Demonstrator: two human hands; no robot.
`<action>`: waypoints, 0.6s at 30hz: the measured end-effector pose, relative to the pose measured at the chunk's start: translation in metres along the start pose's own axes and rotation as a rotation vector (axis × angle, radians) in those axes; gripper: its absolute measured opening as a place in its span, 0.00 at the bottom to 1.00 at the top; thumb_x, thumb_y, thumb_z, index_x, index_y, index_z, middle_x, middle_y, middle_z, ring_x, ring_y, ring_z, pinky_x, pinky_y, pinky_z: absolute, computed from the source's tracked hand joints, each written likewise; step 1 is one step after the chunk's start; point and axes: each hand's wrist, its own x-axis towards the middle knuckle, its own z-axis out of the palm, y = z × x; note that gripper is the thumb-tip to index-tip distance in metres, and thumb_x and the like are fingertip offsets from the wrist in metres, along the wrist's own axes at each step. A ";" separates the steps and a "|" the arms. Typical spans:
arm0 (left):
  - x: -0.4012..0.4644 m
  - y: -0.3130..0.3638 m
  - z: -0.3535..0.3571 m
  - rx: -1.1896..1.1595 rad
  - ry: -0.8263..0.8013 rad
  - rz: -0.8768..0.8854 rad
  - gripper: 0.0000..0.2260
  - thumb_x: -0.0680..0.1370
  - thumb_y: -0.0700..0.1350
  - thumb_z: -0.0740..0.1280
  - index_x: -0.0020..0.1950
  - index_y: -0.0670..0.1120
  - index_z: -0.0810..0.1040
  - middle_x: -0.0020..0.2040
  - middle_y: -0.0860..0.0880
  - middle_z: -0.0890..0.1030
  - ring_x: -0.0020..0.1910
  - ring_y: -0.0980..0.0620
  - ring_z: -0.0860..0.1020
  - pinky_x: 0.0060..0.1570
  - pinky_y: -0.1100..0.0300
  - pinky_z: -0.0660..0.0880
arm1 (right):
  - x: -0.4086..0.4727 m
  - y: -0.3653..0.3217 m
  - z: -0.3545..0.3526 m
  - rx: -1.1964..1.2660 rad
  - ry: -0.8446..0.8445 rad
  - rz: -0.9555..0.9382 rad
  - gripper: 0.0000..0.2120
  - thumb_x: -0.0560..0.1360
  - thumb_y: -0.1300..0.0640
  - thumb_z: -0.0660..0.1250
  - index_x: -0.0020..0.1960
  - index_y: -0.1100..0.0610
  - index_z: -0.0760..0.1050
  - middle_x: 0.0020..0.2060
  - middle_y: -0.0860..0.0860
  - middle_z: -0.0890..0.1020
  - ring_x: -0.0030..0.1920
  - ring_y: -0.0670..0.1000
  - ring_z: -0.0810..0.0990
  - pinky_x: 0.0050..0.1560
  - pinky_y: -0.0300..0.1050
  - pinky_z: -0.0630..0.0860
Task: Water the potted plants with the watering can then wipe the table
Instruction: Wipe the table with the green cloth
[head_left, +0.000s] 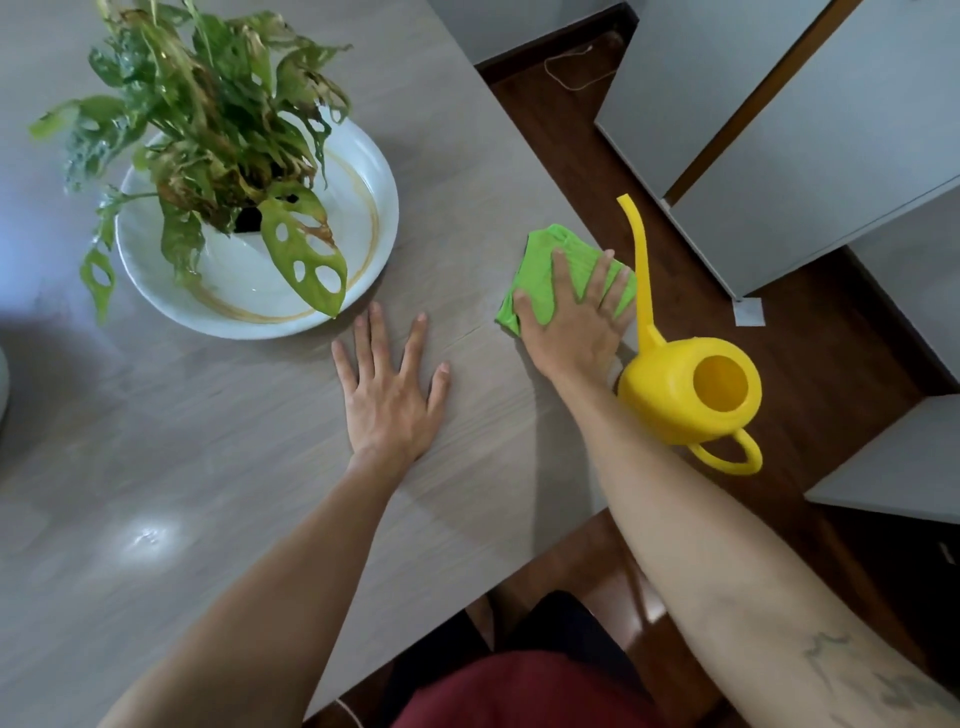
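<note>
A potted plant (208, 119) with holed green and browning leaves stands in a wide white saucer (363, 208) at the table's far left. A green cloth (545, 265) lies near the table's right edge, and my right hand (571, 317) presses flat on it with fingers spread. My left hand (389, 384) rests flat and empty on the grey wood-grain table (208, 493), just in front of the saucer. A yellow watering can (691, 384) with a long thin spout stands at the table's right edge, right beside my right wrist.
Dark wooden floor (727, 270) lies to the right of the table. Grey cabinets (805, 130) stand beyond it, and a grey surface (904, 462) sits at the right. A thin cord (566, 67) lies on the floor at the back.
</note>
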 end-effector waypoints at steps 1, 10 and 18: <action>0.000 0.000 0.000 -0.005 -0.001 0.000 0.29 0.83 0.63 0.48 0.82 0.57 0.48 0.82 0.40 0.44 0.81 0.43 0.40 0.77 0.37 0.42 | -0.007 0.002 0.000 -0.003 0.005 0.002 0.36 0.75 0.27 0.45 0.79 0.39 0.47 0.80 0.57 0.43 0.79 0.63 0.40 0.75 0.65 0.43; -0.001 -0.001 0.002 -0.029 0.020 0.013 0.29 0.82 0.63 0.50 0.82 0.57 0.49 0.82 0.40 0.45 0.81 0.43 0.42 0.78 0.39 0.41 | -0.064 0.010 0.013 -0.076 0.084 -0.104 0.35 0.76 0.28 0.48 0.79 0.42 0.55 0.79 0.62 0.51 0.79 0.66 0.48 0.76 0.66 0.45; -0.027 -0.002 -0.003 -0.172 0.043 -0.010 0.29 0.83 0.58 0.54 0.81 0.49 0.56 0.82 0.40 0.50 0.81 0.42 0.46 0.79 0.42 0.42 | -0.105 0.034 0.015 -0.105 0.062 -0.289 0.35 0.76 0.28 0.47 0.79 0.40 0.53 0.80 0.59 0.48 0.79 0.63 0.45 0.76 0.66 0.46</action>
